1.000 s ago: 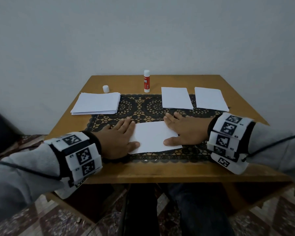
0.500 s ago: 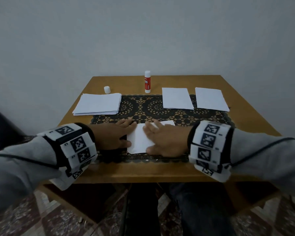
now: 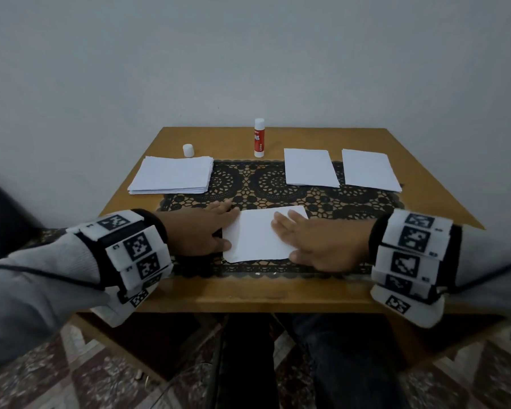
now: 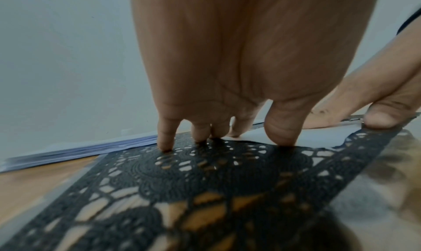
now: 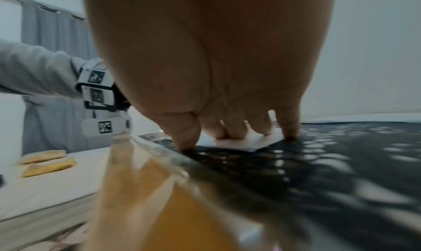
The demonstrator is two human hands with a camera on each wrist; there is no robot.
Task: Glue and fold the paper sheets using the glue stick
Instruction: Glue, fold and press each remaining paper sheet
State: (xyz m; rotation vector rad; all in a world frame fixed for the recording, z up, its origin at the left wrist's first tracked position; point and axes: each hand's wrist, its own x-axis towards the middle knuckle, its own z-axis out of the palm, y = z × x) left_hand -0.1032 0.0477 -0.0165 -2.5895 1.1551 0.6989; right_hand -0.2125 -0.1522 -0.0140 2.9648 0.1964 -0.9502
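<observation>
A person in grey sleeves presses a folded white paper sheet (image 3: 260, 234) flat on a black lace table runner (image 3: 278, 184) at the near edge of a square wooden table (image 3: 248, 293). The left hand (image 3: 195, 231) lies palm down with straight fingers — its fingertips (image 4: 165, 143) mostly on the lace just beside the sheet's left edge, the index finger and thumb reaching that edge. The right hand (image 3: 316, 243) is likewise flat and spread, gripping nothing; its middle fingers (image 5: 230, 130) rest on the sheet's right part, while thumb and little finger touch the lace beside it. The sheet sits between the two hands, touched by both.

Beyond the left hand, toward the wall, lies a stack of white paper sheets (image 3: 171, 175), and just past the stack stands a small white cap (image 3: 188, 150). An upright red-and-white glue stick (image 3: 259, 141), its top uncapped, stands at the far edge of the table, well apart from both hands. Beyond the right hand lie two separate folded white sheets — one (image 3: 310, 168) nearer the middle, another (image 3: 369, 169) to its right — side by side and not touching. Both wrists carry white bands with black square markers (image 3: 136, 246).
</observation>
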